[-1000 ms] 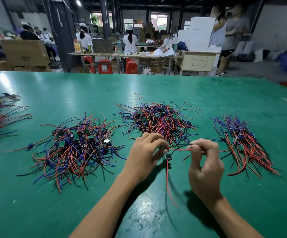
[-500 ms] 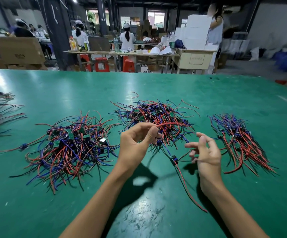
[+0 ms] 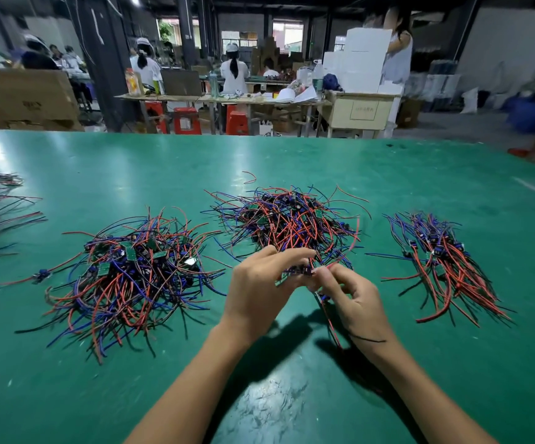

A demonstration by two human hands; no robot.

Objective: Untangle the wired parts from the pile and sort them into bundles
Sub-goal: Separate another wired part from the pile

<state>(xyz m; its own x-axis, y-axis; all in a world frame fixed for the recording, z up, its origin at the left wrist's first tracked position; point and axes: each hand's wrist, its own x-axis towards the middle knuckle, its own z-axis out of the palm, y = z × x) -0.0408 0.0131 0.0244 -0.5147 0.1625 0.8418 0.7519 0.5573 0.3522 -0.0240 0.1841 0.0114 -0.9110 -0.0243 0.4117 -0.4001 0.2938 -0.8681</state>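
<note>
- Head view: left hand (image 3: 259, 283) and right hand (image 3: 352, 299) meet over the green table (image 3: 388, 174), both pinching one small dark wired part (image 3: 298, 271) just in front of the tangled red-blue-black middle pile (image 3: 292, 219).
- Its red leads (image 3: 332, 325) trail toward the person; the sorted bundle of aligned wires (image 3: 442, 261) lies right of that pile, nearer the right hand.

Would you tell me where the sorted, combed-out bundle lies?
In the head view, the sorted bundle lies on the green table, right of the middle pile.
</note>
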